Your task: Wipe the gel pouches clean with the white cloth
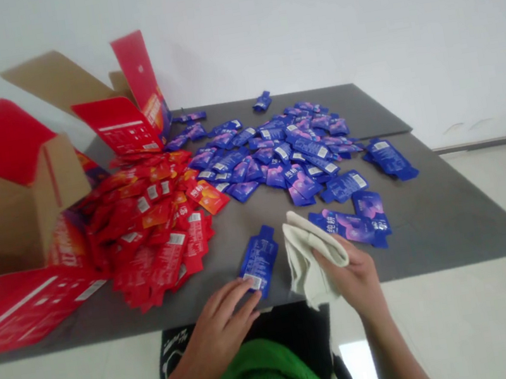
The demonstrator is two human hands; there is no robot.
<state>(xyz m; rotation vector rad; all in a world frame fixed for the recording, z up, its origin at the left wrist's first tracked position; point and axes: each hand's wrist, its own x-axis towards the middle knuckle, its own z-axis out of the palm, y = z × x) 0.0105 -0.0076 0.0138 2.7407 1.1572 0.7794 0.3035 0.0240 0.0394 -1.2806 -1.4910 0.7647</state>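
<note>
My left hand [223, 322] lies near the front edge of the grey table [449, 216], fingers stretched flat, their tips resting on the lower end of a single blue sachet [259, 259]. My right hand [356, 275] is closed around a folded off-white cloth [308, 251] just to the right of that sachet. A spread of several blue sachets [295, 151] covers the middle and far part of the table. A heap of several red sachets [153, 224] lies to the left.
Two open red cardboard boxes stand at the left: a large one [2, 216] near me and a smaller one [125, 107] farther back. A white wall rises behind the table. Pale glossy floor [494, 318] shows to the right and below.
</note>
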